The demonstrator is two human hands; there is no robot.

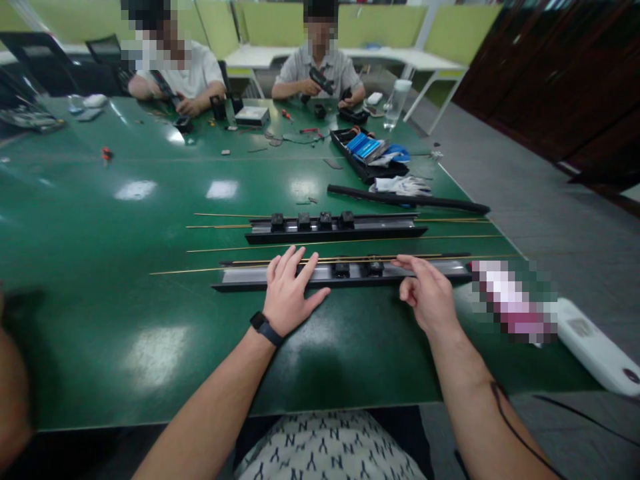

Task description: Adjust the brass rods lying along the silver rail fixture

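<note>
My left hand (pixel 287 297) lies palm down with fingers spread across a long black channel with a silvery inside (pixel 245 275), hiding part of it. Its fingertips reach thin brass-coloured rods (pixel 350 259) running along the channel's far edge. My right hand (pixel 430 293) is at the same channel, further right. Its extended fingertips touch or nearly touch the rods, and its thumb stays apart from them. Between my hands, small black blocks (pixel 341 268) sit in the channel. A second black channel (pixel 335 235) lies parallel behind, holding several similar blocks (pixel 304 221).
Loose rods (pixel 240 249) lie between the channels. Behind are a black tube (pixel 407 199), gloves (pixel 400 185) and a black tray (pixel 367 167) with blue items. A white device (pixel 595 347) rests at right. Two people sit opposite; a bare arm (pixel 13 380) shows at left.
</note>
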